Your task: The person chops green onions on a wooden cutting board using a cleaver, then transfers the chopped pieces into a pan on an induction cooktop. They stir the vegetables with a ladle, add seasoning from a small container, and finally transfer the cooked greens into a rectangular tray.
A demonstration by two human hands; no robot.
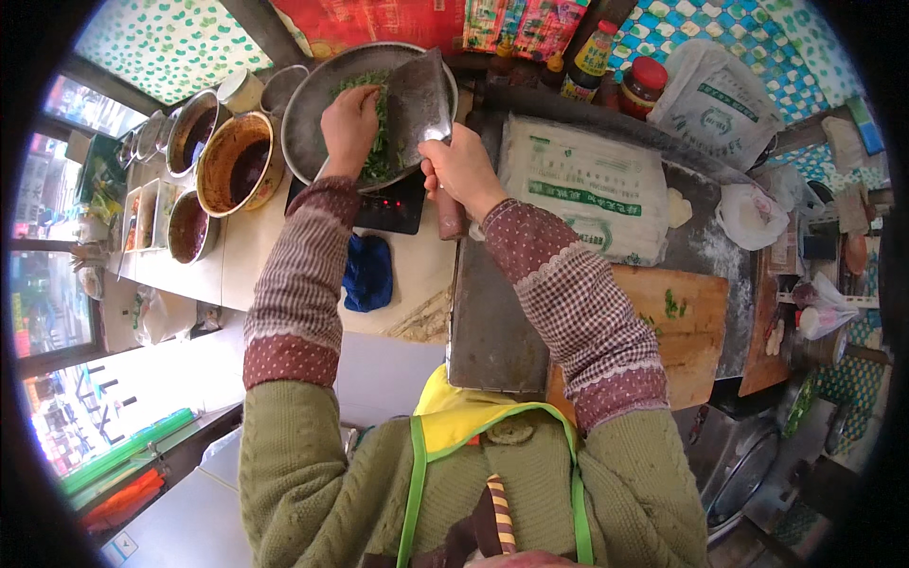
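Observation:
My right hand (461,167) grips the wooden handle of a cleaver (420,96), whose broad metal blade leans over a wide round metal pan (302,117). Chopped green herbs (376,160) lie in the pan and along the blade's left side. My left hand (351,128) is over the herbs beside the blade, its fingers bunched downward. Whether it has herbs between the fingertips is hidden. Beneath the pan, a black induction cooker (390,213) shows red lights.
Left of the pan stand metal pots with dark contents, one a stained pot (238,167). A blue cloth (368,273) lies below the cooker. At right are a printed plastic-wrapped package (586,188), a wooden cutting board (682,312) with green scraps, and sauce bottles (589,60) behind.

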